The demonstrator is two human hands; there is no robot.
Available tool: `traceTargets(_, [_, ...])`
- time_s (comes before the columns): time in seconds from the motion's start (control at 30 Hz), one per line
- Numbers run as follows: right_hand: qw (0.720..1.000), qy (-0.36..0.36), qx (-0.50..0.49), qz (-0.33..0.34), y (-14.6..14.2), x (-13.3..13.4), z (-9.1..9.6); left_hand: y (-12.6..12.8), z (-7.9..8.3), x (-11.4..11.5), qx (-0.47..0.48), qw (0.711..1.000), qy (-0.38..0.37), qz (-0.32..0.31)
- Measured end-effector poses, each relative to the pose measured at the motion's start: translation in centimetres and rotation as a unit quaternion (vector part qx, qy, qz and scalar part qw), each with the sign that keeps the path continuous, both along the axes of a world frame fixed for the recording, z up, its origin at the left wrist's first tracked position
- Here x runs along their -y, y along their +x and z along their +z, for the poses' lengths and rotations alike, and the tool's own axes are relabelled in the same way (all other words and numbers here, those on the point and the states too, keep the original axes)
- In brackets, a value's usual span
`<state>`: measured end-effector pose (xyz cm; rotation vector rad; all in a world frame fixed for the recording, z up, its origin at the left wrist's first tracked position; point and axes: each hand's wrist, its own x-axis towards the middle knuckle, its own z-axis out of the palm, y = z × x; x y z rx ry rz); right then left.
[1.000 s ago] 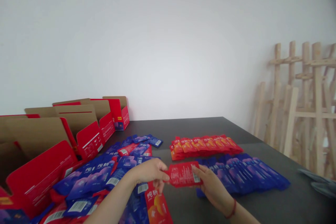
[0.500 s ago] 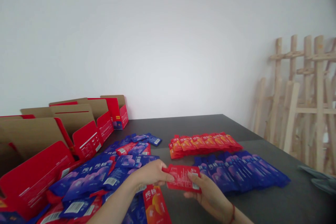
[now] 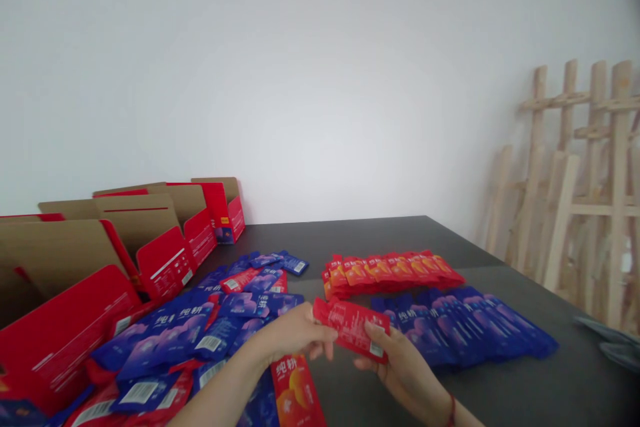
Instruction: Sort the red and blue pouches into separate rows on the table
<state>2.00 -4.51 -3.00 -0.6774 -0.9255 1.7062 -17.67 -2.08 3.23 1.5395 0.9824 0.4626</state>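
Both my hands hold one red sachet [image 3: 353, 328] above the dark table [image 3: 500, 387], back side up with white print and a barcode. My left hand [image 3: 295, 333] pinches its left end. My right hand [image 3: 400, 367], with a red cord at the wrist, grips its right lower corner. The sachet tilts down to the right. Just behind it lie a neat row of blue sachets [image 3: 470, 323] and, farther back, a row of red-orange sachets [image 3: 393, 270]. Under my left forearm is a loose heap of blue and red sachets [image 3: 200, 333].
Several open red cardboard boxes [image 3: 165, 240] with brown flaps stand along the left, back to the white wall. Wooden frames [image 3: 575, 193] lean at the right. A grey object [image 3: 613, 340] lies at the table's right edge.
Both hands have kept hold of the red sachet and tilted it, its right end dropping lower. The view has shifted slightly.
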Motion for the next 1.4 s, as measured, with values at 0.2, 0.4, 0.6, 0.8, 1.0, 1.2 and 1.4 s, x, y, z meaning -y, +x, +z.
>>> traceTargets(0.2, [0.995, 0.038, 0.087, -0.039, -0.7, 0.1, -0.5, -1.0, -1.1, -1.0, -0.067, 0.998, 0.007, -0.005])
traceTargets(0.4, [0.949, 0.113, 0.267, -0.127, 1.3, -2.0, 0.3, -3.3, -1.8, -3.5, -0.203, 0.971, 0.119, 0.055])
traceTargets(0.6, [0.598, 0.459, 0.650, -0.095, -1.2, -5.1, 1.8, -3.3, -1.6, -3.8, -0.232, 0.954, 0.176, 0.073])
traceTargets(0.8, [0.455, 0.523, 0.720, -0.034, -7.4, -8.6, 0.3, -3.3, -1.3, -3.4, -0.287, 0.927, 0.216, 0.104])
traceTargets(1.0, [0.395, 0.481, 0.782, -0.038, -9.4, -12.5, 0.0, -3.5, -1.1, -3.3, -0.351, 0.892, 0.255, 0.127])
traceTargets(1.2, [0.371, 0.442, 0.816, -0.010, -9.2, -13.0, -0.7, -4.5, 0.2, -3.0, -0.407, 0.852, 0.292, 0.153])
traceTargets(1.4, [0.375, 0.418, 0.827, 0.029, -9.0, -13.0, -1.1, -5.2, 1.1, -3.0, -0.423, 0.845, 0.292, 0.145])
